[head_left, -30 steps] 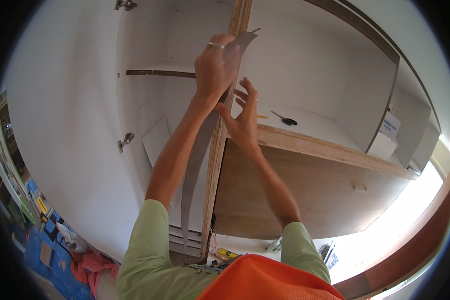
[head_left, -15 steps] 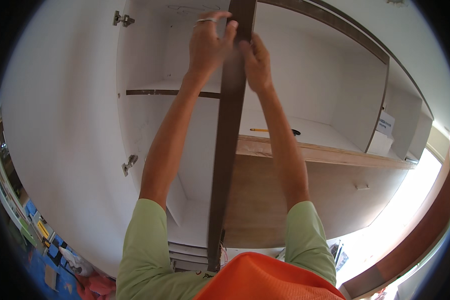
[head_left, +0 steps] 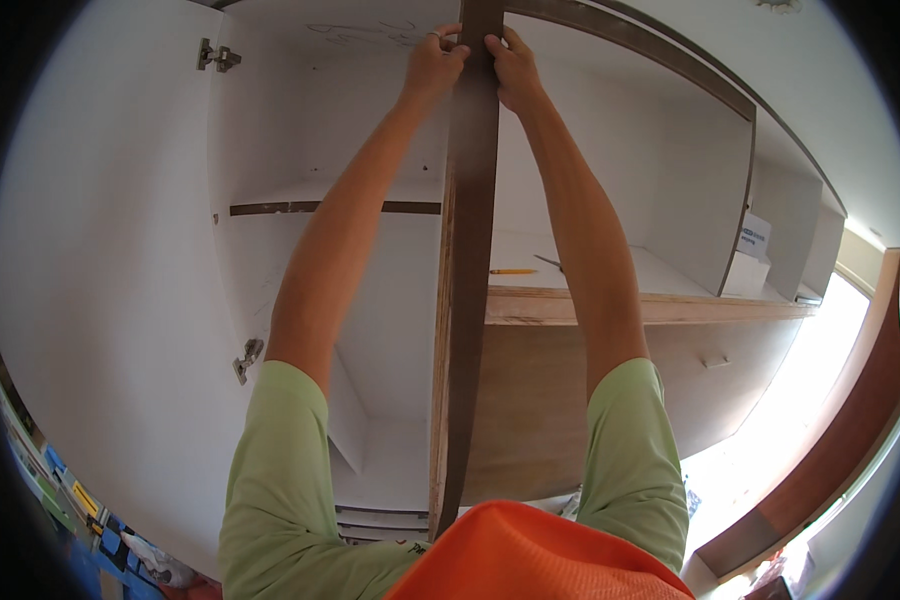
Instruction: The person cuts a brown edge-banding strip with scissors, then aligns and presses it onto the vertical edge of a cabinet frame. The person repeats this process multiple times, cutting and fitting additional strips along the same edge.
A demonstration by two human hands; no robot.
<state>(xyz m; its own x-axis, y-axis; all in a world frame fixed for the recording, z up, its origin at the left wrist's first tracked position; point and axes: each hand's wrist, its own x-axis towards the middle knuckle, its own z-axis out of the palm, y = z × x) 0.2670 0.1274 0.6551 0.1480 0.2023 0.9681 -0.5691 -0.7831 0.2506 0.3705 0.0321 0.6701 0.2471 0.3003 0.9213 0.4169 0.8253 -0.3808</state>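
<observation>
A long dark brown edging strip (head_left: 473,200) runs down the front of the upright between two cabinet openings. Near the top, my left hand (head_left: 435,68) grips its left edge, thumb against the side. Opposite it, my right hand (head_left: 515,70) grips the right edge with thumb and fingers closed. Some fingertips are hidden around the strip. Lower down, the strip sits a little right of the upright, so a bare wood edge (head_left: 443,330) shows along its left side.
At left a white door (head_left: 110,240) hangs open with metal hinges (head_left: 218,57). A dark-edged shelf (head_left: 310,208) crosses the left compartment. In the right one lie a yellow pencil (head_left: 513,271) and a partly hidden pointed tool (head_left: 548,263) above a raw wood edge (head_left: 530,306).
Both hands have risen to the strip's top and closed on its edges; the left was looser before. The strip's lower part now stands right of the upright, baring wood. The view has shifted slightly.
</observation>
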